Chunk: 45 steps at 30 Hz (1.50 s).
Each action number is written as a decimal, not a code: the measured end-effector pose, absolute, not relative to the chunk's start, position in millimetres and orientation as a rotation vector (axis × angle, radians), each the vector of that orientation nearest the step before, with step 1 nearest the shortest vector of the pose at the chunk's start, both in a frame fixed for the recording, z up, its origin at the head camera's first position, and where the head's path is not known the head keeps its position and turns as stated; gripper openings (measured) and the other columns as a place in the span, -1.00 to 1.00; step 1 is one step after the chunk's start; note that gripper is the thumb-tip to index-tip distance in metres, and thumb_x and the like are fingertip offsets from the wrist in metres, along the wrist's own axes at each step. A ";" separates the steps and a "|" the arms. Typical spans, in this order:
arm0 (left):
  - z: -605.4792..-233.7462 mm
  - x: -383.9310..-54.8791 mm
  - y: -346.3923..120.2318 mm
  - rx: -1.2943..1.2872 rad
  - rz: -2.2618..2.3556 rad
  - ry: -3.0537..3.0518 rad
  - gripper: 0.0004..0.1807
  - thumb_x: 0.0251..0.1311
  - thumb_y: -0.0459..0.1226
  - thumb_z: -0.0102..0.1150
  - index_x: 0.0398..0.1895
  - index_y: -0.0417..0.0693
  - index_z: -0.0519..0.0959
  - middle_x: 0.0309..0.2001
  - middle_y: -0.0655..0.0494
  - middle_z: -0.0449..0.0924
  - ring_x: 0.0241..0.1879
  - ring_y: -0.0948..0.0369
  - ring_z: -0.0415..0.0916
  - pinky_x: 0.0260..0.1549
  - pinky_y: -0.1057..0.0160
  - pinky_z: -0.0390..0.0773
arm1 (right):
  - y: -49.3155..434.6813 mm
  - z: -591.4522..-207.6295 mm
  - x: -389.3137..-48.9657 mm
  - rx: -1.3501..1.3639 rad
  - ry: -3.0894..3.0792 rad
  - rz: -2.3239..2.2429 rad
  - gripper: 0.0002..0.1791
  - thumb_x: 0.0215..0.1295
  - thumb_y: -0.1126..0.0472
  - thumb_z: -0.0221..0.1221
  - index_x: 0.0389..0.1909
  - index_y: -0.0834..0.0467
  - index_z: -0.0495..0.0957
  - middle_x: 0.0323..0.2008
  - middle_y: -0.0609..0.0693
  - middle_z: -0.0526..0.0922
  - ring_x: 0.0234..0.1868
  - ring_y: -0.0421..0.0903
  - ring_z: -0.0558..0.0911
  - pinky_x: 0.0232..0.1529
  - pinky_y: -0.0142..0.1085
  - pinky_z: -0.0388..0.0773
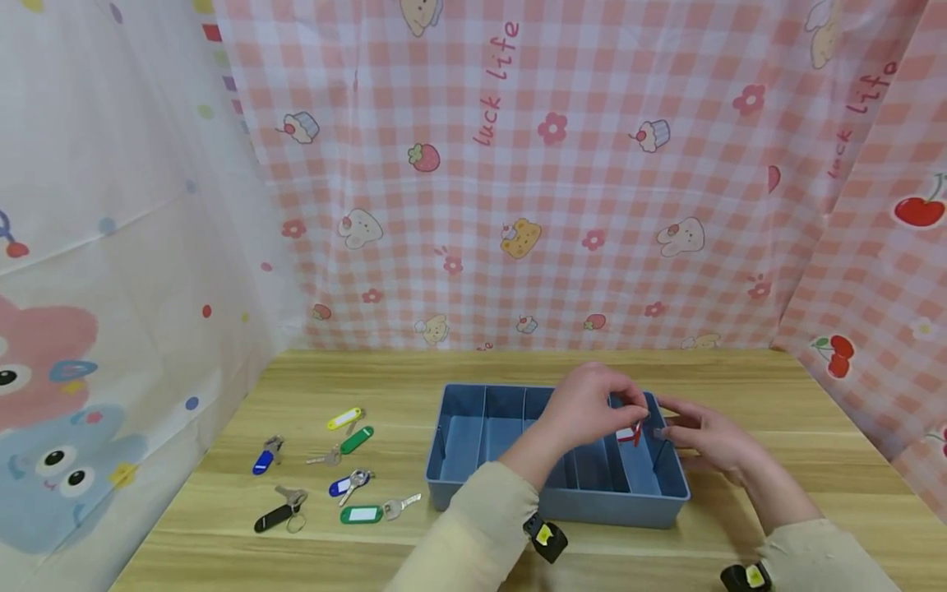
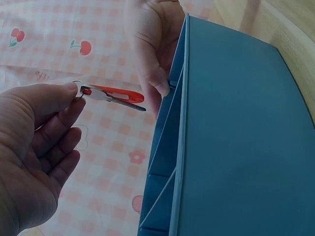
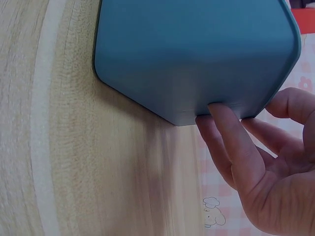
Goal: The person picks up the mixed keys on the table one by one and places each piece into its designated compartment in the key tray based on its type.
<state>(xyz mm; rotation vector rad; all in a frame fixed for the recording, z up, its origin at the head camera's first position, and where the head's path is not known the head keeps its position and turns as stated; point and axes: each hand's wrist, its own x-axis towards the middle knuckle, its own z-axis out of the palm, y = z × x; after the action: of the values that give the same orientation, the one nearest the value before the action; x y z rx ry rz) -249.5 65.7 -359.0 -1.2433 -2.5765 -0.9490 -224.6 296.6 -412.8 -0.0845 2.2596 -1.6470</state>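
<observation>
One light, stiff red-tagged key (image 2: 114,94) hangs over the blue tray's (image 1: 614,503) right end compartment, pinched at its ring by the left hand (image 1: 592,409); right hand (image 1: 706,440) open, fingers against the tray wall; best taken by the flat plastic tag.

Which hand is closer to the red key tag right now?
Left. The left hand pinches the red key tag by its ring above the blue tray; the right hand rests beside it on the tray's right edge.
</observation>
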 end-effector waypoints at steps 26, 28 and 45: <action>-370.8 -255.5 83.7 -1.149 -1.019 -2.652 -0.96 0.24 -0.17 0.36 -0.33 0.13 0.74 -0.45 0.49 0.61 -0.35 0.50 0.45 -0.33 0.61 0.36 | 297.9 -413.4 -224.5 -0.119 2.246 -1.659 -0.29 0.49 0.30 -0.02 0.49 0.44 -0.12 0.28 0.58 0.22 0.06 0.15 0.57 -0.05 0.05 0.60; -372.7 -256.2 84.3 -1.139 -1.014 -2.655 -0.96 0.24 -0.16 0.36 -0.34 0.13 0.74 -0.46 0.49 0.61 -0.37 0.52 0.44 -0.34 0.61 0.36 | 298.0 -413.6 -225.0 -0.117 2.247 -1.659 -0.29 0.49 0.31 -0.01 0.49 0.44 -0.11 0.27 0.58 0.22 0.06 0.15 0.57 -0.05 0.05 0.60; -375.4 -252.8 80.2 -1.222 -0.940 -2.628 -0.59 0.27 -0.02 0.29 0.15 0.10 0.63 0.00 0.37 0.63 0.03 0.46 0.47 0.09 0.51 0.34 | 298.9 -414.3 -223.0 -0.150 2.263 -1.648 -0.28 0.50 0.30 -0.02 0.47 0.49 -0.15 0.28 0.62 0.14 0.17 0.28 0.46 -0.02 0.06 0.58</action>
<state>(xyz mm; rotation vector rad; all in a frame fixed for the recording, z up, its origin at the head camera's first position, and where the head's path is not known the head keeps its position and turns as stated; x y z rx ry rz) -252.8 80.2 -375.4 -1.2225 -2.6275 -0.9402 -223.0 298.9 -414.3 -0.1496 2.2628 -1.6478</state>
